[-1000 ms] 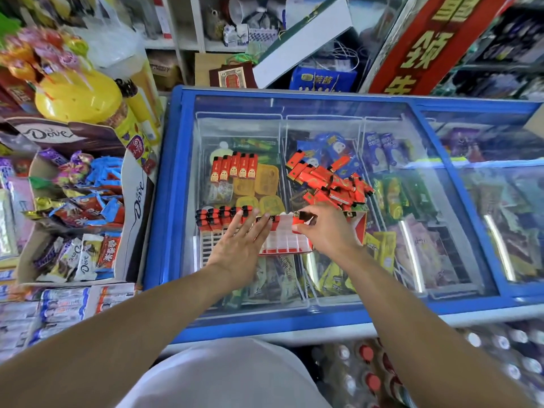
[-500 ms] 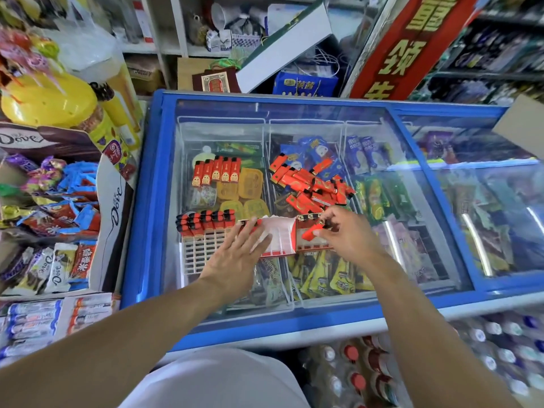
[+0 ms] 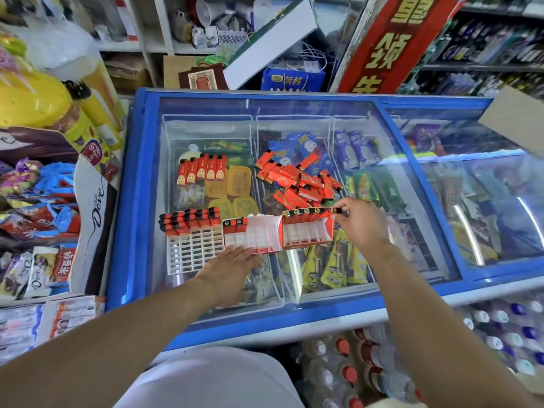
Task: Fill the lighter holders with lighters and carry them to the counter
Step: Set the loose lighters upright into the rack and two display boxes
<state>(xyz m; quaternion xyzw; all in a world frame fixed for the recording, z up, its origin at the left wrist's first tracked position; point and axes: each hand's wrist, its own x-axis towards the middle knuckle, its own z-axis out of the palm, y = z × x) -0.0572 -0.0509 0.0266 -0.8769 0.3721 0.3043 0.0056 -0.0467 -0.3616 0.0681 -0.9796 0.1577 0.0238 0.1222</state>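
Three lighter holders sit side by side on the glass lid of a blue chest freezer (image 3: 134, 184), across the middle of the frame. The white grid holder (image 3: 194, 248) at the left carries a row of red lighters (image 3: 191, 220) along its far edge. The middle holder (image 3: 253, 234) has two lighters in its upper left corner. The right holder (image 3: 307, 231), with red sides, has a row of lighters (image 3: 306, 212) along its far edge.

The left hand (image 3: 228, 267) lies flat with fingers straight, just below the middle holder, fingertips touching its near edge. The right hand (image 3: 360, 220) is at the upper right corner of the right holder, its fingers curled and pinching a red lighter (image 3: 331, 212) at the end of that row.

Just above the right hand, a loose pile of red lighters (image 3: 297, 184) lies on the glass. Further left, above the grid holder, five more lighters (image 3: 203, 170) lie in a neat row.

A Dove chocolate display box (image 3: 91, 213) stands at the left of the frame.
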